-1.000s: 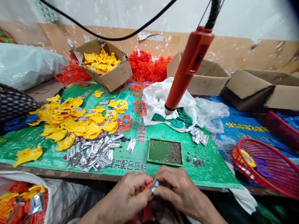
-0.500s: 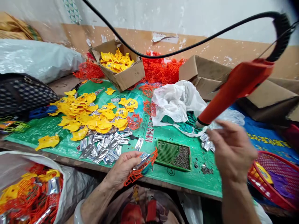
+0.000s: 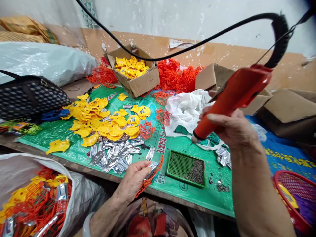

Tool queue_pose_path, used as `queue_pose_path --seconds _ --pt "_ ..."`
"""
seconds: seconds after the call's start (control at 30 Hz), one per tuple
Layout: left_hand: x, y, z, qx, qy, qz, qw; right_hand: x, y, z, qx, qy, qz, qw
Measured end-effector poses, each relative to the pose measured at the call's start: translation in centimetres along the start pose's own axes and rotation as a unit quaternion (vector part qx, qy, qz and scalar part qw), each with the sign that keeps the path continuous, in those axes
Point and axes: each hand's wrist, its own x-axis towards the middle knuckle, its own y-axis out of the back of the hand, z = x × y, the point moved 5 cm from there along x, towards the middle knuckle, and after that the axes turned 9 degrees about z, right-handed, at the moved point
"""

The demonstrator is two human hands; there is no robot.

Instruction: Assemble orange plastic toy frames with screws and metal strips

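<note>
My left hand (image 3: 134, 179) pinches a silver metal plate (image 3: 153, 165) together with an orange plastic lattice piece (image 3: 145, 184), just over the table's front edge. My right hand (image 3: 232, 126) is wrapped round a red electric screwdriver (image 3: 219, 102) that hangs from a black cable. The screwdriver's tip points down and left, above the table. Below it sits a green perforated tray (image 3: 170, 169) with many tiny dark screws (image 3: 196, 171) gathered on its right side. Silver plates (image 3: 113, 156) lie heaped to the left, beside a pile of yellow plastic pieces (image 3: 98, 123).
An open cardboard box (image 3: 145, 84) of yellow pieces stands at the back, near orange lattice heaps (image 3: 179, 75). A white cloth bag (image 3: 184, 107) lies mid-table. At right is a red basket (image 3: 283, 204); at lower left, a filled white sack (image 3: 81, 184). The black cable (image 3: 118, 41) crosses overhead.
My right hand has closed round the red screwdriver, which it was only reaching toward before. The screwdriver has shifted left and down. My left hand keeps its pinch on the pieces.
</note>
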Motion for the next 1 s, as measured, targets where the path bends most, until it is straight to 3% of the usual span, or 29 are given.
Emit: queue_pose_path --seconds 0.13,0.3,0.5,1.0 --pt "0.2 0.0 0.0 0.037 0.003 0.016 0.999 -3.8 -2.3 1.7 0.020 -0.007 -0.011 1.000" --pt "0.7 -0.2 -0.1 0.078 -0.012 0.036 0.996 -6.6 -2.2 4.7 -0.003 0.046 0.053 0.998" --pt "0.8 -0.7 -0.2 0.098 -0.028 0.036 0.994 -6.8 -2.0 6.6 -0.015 0.080 0.097 0.992" --pt "0.6 -1.3 -0.2 0.117 -0.013 0.045 0.992 -6.9 -2.6 7.2 -0.008 0.079 0.112 0.991"
